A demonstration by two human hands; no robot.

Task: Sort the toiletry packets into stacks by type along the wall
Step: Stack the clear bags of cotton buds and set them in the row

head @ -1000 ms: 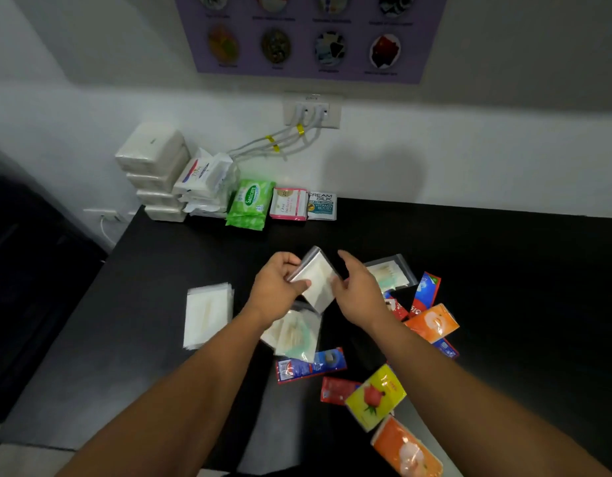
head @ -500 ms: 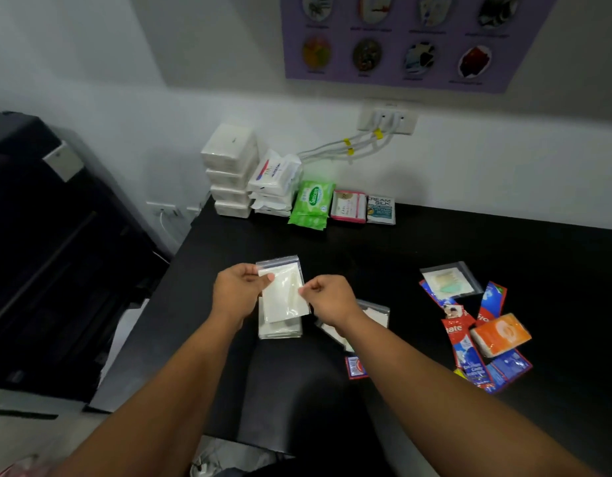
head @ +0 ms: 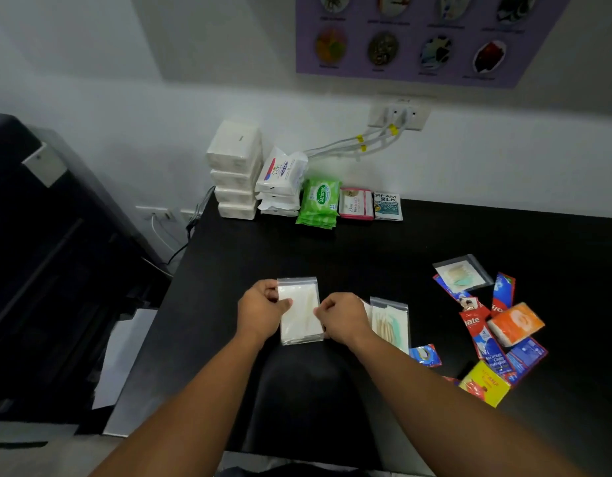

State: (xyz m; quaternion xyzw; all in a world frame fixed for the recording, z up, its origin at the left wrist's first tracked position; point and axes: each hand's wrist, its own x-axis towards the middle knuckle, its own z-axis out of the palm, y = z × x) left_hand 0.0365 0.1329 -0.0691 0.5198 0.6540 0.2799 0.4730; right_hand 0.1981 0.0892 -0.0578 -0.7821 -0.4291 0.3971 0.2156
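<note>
Surface: matte black table top (head: 435,235), set against a white wall (head: 125,115). On the wall are a purple poster with round pictures (head: 418,36) and a white socket plate (head: 399,113) with white cables hanging down-left. A tall black cabinet (head: 50,270) stands to the left of the table.

Row at the wall, left to right:
- stack of white wrapped tissue blocks (head: 234,170)
- white Dove wipe packs (head: 280,177)
- green Sanicare packs (head: 318,203)
- pink-edged Dove sachets (head: 355,203)
- Cream Silk sachet (head: 387,206)

Task item: stack of clear zip bags with white pads (head: 299,313), lying flat on the table mid-front, between the hands. Its long axis runs from the person toward the wall, with the zip strip at the far end.

Left hand (head: 261,313) grasps the left edge, thumb on top. Right hand (head: 344,316) pinches the right edge with curled fingers.

Just right of the right hand lies a clear bag of cotton swabs (head: 390,323). Farther right is a loose pile: red-and-blue toothpaste sachets (head: 483,335), an orange packet (head: 516,323), a yellow packet (head: 485,387) and another clear bag (head: 463,273).

Room for moving: bare black top lies between the held stack and the wall row. The table's left edge is near the left hand.
</note>
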